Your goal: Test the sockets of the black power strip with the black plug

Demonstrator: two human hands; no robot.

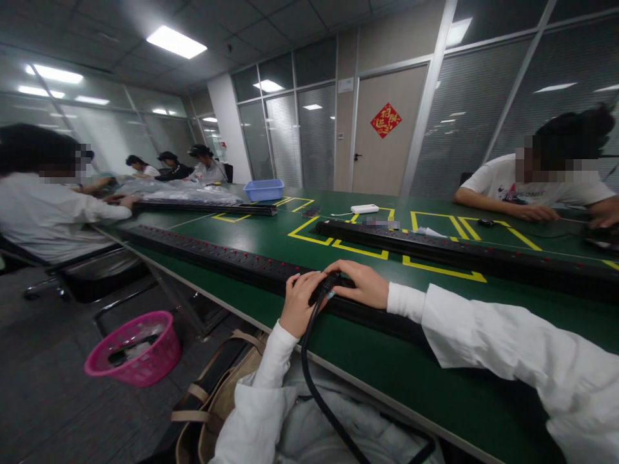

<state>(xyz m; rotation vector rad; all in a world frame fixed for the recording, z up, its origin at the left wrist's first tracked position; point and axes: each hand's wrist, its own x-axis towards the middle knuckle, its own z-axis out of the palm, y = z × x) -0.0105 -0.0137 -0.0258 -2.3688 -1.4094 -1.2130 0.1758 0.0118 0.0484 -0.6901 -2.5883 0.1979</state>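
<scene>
Hands together at the black strip! The right hand clamps the plug in its fingertips; the left hand curls against it, over the strip, and whether it grips I can't tell. The plug sits between them, cable hanging past the green table's edge.

The floor holds a pink basket, the tabletop a blue bin, the door a red sign.
</scene>
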